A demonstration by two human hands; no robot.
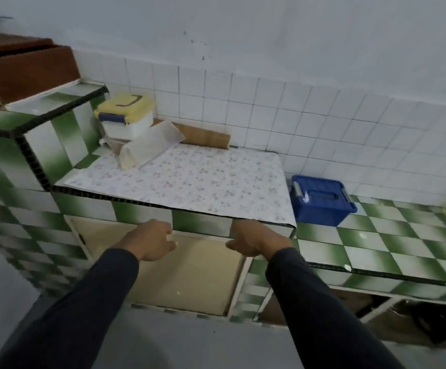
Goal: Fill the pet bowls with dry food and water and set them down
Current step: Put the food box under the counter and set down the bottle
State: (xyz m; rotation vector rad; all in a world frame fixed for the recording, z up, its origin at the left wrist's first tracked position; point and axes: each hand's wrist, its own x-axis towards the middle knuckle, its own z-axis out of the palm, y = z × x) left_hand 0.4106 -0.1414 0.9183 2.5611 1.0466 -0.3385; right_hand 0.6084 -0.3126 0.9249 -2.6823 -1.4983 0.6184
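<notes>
No pet bowl shows in this view. My left hand [151, 239] and my right hand [254, 239] hang side by side in front of the counter's front edge, fingers loosely curled, holding nothing. Both are just below the floral sheet [190, 177] that covers the counter top, and above a cream cupboard door [190, 275]. A white box with a yellow lid [124, 115] stands at the back left of the counter. A blue lidded box [321, 199] sits on the lower green-checked counter [376, 235] to the right.
A clear plastic bag [147, 145] lies next to the yellow-lidded box, with a wooden board [203, 137] against the tiled wall. A brown cardboard box [27, 73] rests on the raised ledge at left. Open cupboard space is at lower right.
</notes>
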